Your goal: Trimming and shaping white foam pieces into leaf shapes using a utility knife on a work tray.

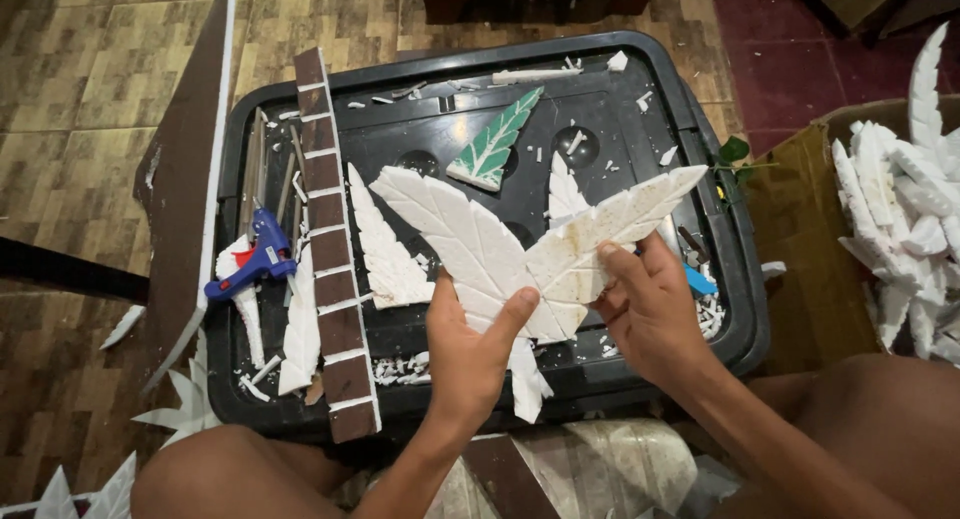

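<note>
Gripping two white foam leaves above a black plastic lid (740, 309), both hands are working close to the body: the left hand (470, 354) is clamping its fingers on the left leaf (460, 239), the right hand (650, 309) on the stained right leaf (610, 229). Farther off are lying a brown-and-white strip (330, 249), a blue glue gun (255, 264) and a green painted leaf (495, 144).

Both forearms reach forward from below. The left hand (470, 354) is closed in a pinch, thumb on top; the right hand (650, 304) grips with curled fingers.
</note>
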